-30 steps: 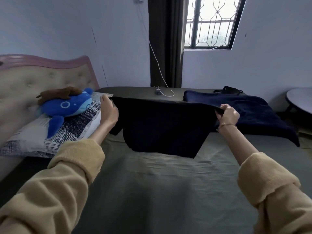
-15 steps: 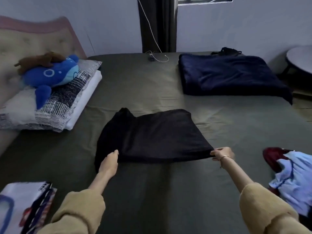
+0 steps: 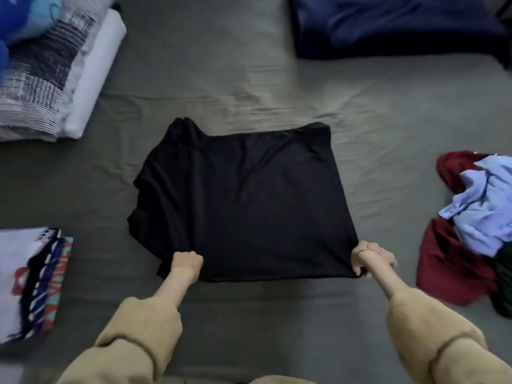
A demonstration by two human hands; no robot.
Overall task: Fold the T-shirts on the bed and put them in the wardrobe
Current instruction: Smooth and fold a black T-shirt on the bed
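Black cotton T-shirt (image 3: 243,200) lies half-folded on grey bed sheet (image 3: 249,314); your left hand (image 3: 186,262) and right hand (image 3: 372,257) pinch its near corners — keep that edge taut.

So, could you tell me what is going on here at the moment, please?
A person is folding a black T-shirt laid flat on the bed. The left hand and right hand each grip a near corner of it. A folded stack lies to the left, and an unfolded heap of red and blue clothes waits on the right.
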